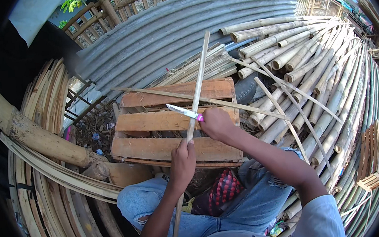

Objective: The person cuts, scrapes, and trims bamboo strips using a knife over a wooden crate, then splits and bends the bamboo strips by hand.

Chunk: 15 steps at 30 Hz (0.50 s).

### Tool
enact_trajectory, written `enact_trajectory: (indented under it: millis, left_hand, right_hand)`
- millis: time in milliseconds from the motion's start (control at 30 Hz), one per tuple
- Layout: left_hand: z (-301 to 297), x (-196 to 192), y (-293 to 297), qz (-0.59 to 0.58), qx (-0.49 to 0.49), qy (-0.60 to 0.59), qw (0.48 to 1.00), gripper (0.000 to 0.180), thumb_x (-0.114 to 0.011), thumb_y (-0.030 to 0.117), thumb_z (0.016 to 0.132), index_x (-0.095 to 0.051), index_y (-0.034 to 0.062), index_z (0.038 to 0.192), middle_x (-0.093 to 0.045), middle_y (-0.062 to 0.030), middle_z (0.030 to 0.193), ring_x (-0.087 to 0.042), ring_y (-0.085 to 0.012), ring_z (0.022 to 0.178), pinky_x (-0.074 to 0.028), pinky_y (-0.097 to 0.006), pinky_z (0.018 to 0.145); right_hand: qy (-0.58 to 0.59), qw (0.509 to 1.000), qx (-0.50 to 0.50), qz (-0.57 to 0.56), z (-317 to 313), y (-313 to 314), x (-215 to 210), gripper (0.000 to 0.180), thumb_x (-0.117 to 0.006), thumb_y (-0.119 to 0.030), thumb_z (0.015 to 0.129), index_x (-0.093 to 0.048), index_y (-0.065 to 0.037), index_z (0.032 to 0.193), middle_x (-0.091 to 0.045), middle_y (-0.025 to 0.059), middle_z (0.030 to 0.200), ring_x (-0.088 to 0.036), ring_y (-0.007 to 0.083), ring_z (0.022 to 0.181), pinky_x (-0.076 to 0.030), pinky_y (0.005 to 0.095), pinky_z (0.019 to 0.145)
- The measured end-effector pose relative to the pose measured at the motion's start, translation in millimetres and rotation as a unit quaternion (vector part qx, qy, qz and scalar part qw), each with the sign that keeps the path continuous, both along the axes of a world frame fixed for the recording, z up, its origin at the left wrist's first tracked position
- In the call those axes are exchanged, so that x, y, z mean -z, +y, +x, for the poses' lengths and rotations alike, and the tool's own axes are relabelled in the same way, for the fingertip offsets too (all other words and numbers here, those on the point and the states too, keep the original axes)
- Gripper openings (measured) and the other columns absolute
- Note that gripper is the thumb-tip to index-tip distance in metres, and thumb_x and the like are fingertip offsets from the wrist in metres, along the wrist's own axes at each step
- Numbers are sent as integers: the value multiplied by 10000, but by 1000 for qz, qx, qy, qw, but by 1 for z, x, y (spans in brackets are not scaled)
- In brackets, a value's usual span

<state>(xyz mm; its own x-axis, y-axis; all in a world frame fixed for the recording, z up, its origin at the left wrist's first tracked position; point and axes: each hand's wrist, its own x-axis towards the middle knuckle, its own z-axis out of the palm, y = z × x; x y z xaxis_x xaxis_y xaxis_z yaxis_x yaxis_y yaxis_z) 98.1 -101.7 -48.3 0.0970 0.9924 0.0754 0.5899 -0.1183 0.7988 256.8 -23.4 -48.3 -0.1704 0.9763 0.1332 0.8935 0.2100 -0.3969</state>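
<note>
My left hand (pixel 182 162) grips a long thin bamboo strip (pixel 198 83) that runs from my lap up over a wooden crate (pixel 154 121). My right hand (pixel 215 123) holds a knife with a pink handle (pixel 184 112). Its blade points left and lies across the strip just above my left hand. Both hands are over the crate's slats, a little apart from each other.
Stacked bamboo poles (pixel 310 69) fill the right side. Bent bamboo strips (pixel 47 174) and a thick pole (pixel 40 139) lie at the left. Corrugated metal sheet (pixel 178 26) lies beyond the crate. A small slatted crate (pixel 373 157) stands at the right.
</note>
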Motion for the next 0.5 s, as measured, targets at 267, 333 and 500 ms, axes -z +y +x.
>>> enact_trajectory:
  millis: [267, 333, 500]
  left_hand:
    - [-13, 9, -24, -145, 25, -89, 985, 294, -425, 197, 948, -443, -37, 772, -432, -210, 566, -466, -334, 512, -369, -397, 528]
    - [-18, 17, -21, -122, 18, -101, 987, 293, -421, 199, 952, -439, -35, 775, -409, -187, 553, -425, -260, 488, -365, -379, 524]
    - [-19, 22, -22, -60, 14, -68, 996, 270, -434, 183, 950, -447, -1, 753, -406, -74, 522, -400, -152, 442, -348, -320, 460]
  right_hand:
    - [89, 990, 106, -24, 51, 24, -20, 351, -514, -254, 841, -615, 72, 758, -602, 282, 734, -607, 438, 752, -488, 493, 695]
    - [57, 996, 18, -67, 32, 4, -23, 326, -530, -244, 821, -623, 60, 747, -608, 274, 733, -610, 437, 737, -494, 488, 691]
    - [-3, 990, -92, -102, -9, -48, 0, 295, -546, -240, 789, -639, 30, 712, -617, 260, 723, -626, 415, 709, -507, 480, 678]
